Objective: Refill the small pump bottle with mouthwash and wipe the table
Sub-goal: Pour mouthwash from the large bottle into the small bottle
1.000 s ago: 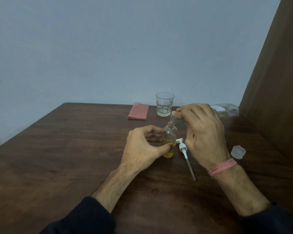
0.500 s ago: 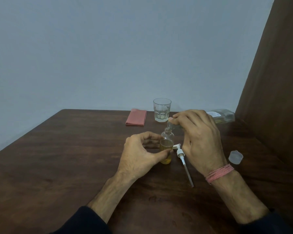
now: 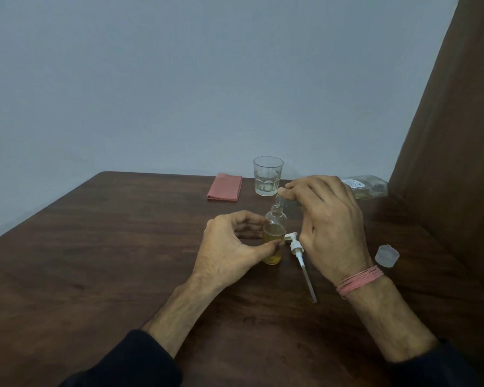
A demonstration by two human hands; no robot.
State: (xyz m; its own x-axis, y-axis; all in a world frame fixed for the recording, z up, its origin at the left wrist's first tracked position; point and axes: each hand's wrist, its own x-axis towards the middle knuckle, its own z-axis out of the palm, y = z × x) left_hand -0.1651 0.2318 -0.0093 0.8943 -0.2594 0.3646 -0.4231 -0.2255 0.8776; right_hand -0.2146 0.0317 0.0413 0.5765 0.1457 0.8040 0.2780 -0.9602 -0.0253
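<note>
The small clear bottle [image 3: 274, 236] stands upright at the table's middle, more than half full of yellow liquid. My left hand [image 3: 229, 247] grips its lower part with thumb and fingers. My right hand [image 3: 330, 227] holds the large clear mouthwash bottle [image 3: 366, 187] tipped on its side, its mouth just over the small bottle's neck. The white pump head with its long tube [image 3: 301, 261] lies on the table between my hands. A folded pink cloth [image 3: 224, 187] lies at the back.
A drinking glass [image 3: 267, 175] with a little clear liquid stands behind the small bottle. A translucent cap [image 3: 386, 256] sits on the dark wooden table [image 3: 95, 261] to the right of my right wrist. A brown panel rises along the table's right side.
The liquid level in the small bottle has risen a little. Both hands keep their grips; the view has tilted up slightly.
</note>
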